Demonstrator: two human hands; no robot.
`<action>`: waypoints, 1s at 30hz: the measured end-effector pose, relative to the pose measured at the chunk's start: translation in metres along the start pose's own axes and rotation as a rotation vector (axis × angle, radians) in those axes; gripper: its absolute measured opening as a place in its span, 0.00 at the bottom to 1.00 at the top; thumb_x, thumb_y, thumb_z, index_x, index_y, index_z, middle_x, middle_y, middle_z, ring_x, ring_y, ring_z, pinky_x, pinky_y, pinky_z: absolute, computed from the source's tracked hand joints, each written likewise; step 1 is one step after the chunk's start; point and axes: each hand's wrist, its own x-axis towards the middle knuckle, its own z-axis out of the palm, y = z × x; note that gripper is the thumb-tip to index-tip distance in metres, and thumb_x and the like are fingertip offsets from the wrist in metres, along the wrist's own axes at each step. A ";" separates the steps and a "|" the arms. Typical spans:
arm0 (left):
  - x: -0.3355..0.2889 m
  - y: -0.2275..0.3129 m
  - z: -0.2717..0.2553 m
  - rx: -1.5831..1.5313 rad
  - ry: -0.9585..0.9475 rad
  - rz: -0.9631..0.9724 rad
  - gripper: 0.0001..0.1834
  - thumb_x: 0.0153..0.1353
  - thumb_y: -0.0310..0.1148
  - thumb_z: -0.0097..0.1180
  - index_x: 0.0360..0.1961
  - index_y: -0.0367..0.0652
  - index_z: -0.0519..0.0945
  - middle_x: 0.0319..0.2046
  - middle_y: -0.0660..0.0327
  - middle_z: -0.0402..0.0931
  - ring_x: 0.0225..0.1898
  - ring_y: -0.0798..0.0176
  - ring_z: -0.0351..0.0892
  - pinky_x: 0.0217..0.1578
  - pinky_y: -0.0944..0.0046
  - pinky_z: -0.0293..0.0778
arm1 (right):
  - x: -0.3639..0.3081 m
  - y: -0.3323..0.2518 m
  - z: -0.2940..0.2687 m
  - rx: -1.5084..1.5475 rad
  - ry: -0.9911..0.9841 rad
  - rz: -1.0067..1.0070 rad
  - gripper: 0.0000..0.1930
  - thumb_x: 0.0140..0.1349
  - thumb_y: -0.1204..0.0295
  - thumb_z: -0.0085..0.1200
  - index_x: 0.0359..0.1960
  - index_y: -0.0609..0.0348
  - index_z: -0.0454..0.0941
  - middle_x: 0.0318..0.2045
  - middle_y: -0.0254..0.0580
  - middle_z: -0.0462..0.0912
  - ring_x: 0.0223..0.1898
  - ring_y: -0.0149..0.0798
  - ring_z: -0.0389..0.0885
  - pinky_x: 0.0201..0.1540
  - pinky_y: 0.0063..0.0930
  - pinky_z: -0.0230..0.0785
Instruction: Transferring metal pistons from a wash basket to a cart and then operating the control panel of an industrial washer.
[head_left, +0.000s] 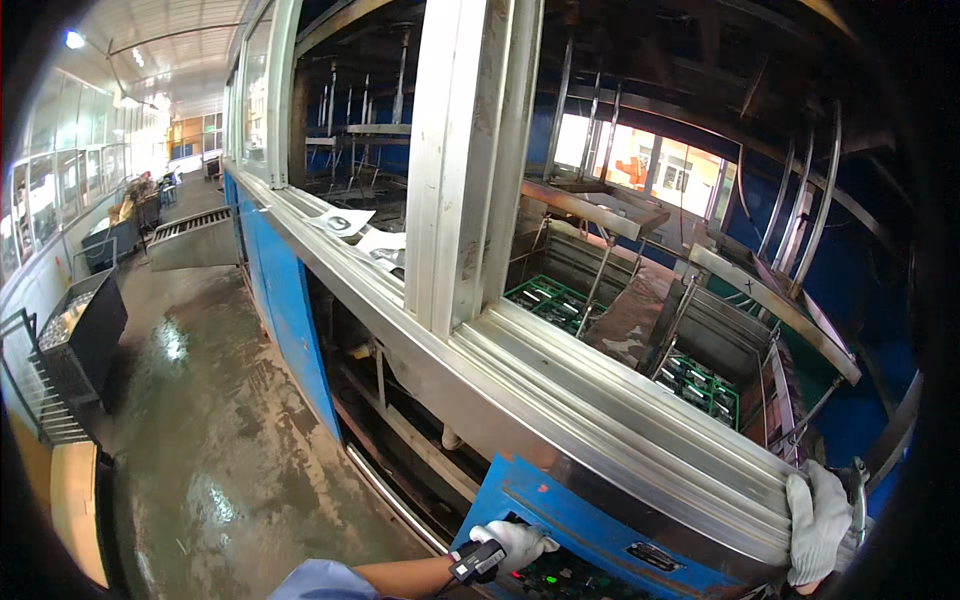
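Note:
My left hand (pixel 512 545), in a white glove, is at the lower middle with its fingers closed at a cutout in a blue metal panel (pixel 590 510). The panel stands tilted, and a dark opening with small red and green lights shows below it. Part of the grip is hidden. A black device (pixel 476 562) sits at my left wrist. At the lower right, my gloved right hand (pixel 820 520) is bent over the end of the grooved metal sill (pixel 640 420) and grips it.
Behind the sill, green racks (pixel 700 388) sit in deep tanks among metal rods and beams. A pale metal post (pixel 455 170) rises from the sill, with paper sheets (pixel 350 222) beside it. Wet floor (pixel 220 440) runs along the left, with a dark cart (pixel 85 335) by the windows.

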 end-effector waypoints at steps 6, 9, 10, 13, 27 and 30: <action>-0.006 0.006 -0.011 -0.017 0.072 0.017 0.13 0.73 0.46 0.44 0.48 0.54 0.76 0.29 0.62 0.81 0.29 0.60 0.82 0.16 0.50 0.71 | -0.001 -0.016 -0.015 -0.073 -0.037 0.000 0.23 0.71 0.52 0.58 0.54 0.58 0.85 0.50 0.52 0.87 0.53 0.51 0.85 0.58 0.37 0.75; -0.007 0.007 -0.014 -0.026 0.117 0.022 0.08 0.72 0.44 0.45 0.41 0.55 0.71 0.24 0.63 0.75 0.23 0.61 0.75 0.14 0.51 0.64 | 0.000 -0.018 -0.018 -0.066 -0.037 -0.006 0.24 0.71 0.51 0.57 0.55 0.58 0.85 0.51 0.52 0.87 0.53 0.52 0.85 0.60 0.38 0.73; -0.006 0.005 -0.010 -0.024 0.131 0.023 0.08 0.72 0.44 0.45 0.39 0.55 0.70 0.23 0.63 0.73 0.21 0.61 0.72 0.13 0.52 0.61 | 0.000 -0.019 -0.018 -0.063 -0.030 -0.012 0.24 0.71 0.51 0.57 0.55 0.58 0.85 0.51 0.52 0.87 0.53 0.52 0.85 0.60 0.38 0.73; 0.001 -0.007 0.013 -0.012 0.189 0.047 0.09 0.70 0.42 0.45 0.32 0.56 0.66 0.18 0.65 0.67 0.16 0.62 0.65 0.10 0.53 0.54 | -0.001 -0.021 -0.018 -0.027 -0.058 0.030 0.25 0.72 0.50 0.56 0.56 0.58 0.84 0.52 0.53 0.87 0.54 0.54 0.84 0.61 0.40 0.73; -0.017 0.040 -0.030 0.041 0.016 -0.268 0.18 0.75 0.37 0.40 0.51 0.57 0.85 0.39 0.60 0.86 0.43 0.56 0.86 0.45 0.59 0.83 | -0.008 -0.008 0.002 0.047 0.113 0.000 0.20 0.70 0.61 0.56 0.52 0.68 0.83 0.48 0.61 0.85 0.51 0.58 0.82 0.58 0.45 0.70; -0.025 0.046 -0.042 0.015 0.052 -0.223 0.18 0.74 0.38 0.41 0.51 0.53 0.85 0.42 0.54 0.86 0.47 0.51 0.85 0.51 0.56 0.82 | -0.010 0.000 0.008 0.060 0.138 -0.022 0.20 0.70 0.60 0.57 0.51 0.68 0.83 0.46 0.61 0.85 0.49 0.58 0.82 0.57 0.45 0.71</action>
